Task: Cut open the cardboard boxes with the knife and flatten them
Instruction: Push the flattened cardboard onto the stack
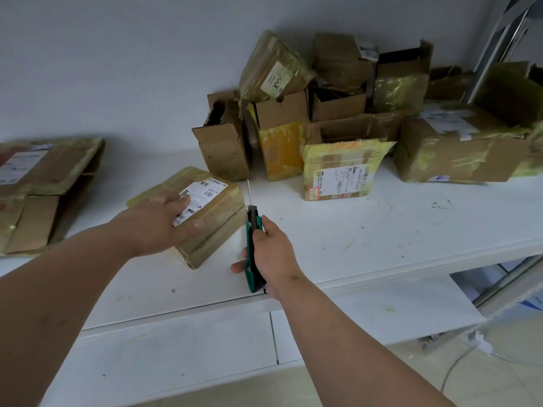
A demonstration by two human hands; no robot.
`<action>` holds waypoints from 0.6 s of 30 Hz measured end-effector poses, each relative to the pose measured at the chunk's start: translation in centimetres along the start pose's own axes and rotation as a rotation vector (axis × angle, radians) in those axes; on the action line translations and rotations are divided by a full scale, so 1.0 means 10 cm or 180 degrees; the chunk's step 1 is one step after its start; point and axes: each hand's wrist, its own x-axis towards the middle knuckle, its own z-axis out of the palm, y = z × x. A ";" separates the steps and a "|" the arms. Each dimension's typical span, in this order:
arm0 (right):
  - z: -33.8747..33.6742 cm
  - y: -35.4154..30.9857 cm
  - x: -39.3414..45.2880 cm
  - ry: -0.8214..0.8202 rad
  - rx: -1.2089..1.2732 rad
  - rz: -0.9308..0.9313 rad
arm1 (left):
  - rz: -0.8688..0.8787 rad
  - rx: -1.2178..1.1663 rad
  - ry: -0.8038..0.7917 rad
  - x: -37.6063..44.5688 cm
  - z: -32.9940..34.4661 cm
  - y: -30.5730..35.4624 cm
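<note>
Resting flat on the taped box [205, 212] lying on the white shelf [382, 230], the left hand [158, 224] presses its label with fingers straight. The right hand [271, 251] grips the green knife [252, 248], blade just beside the box's right corner. Behind stands a pile of boxes [338, 113].

On the shelf [382, 230], a box [211, 212] lies in front, flattened boxes [44, 183] to its left, a box pile [338, 113] behind right.
</note>
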 end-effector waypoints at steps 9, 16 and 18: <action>0.13 -0.03 0.07 0.0005 0.0214 0.0032 | 0.0037 -0.0103 0.0068 -0.07 0.02 -0.02; 0.29 0.02 0.07 0.0132 0.0275 -0.0068 | 0.0112 0.0005 0.0028 -0.06 0.02 0.01; 0.31 0.04 0.05 0.0137 0.0335 -0.0075 | 0.0128 0.0029 0.0036 -0.04 0.01 0.01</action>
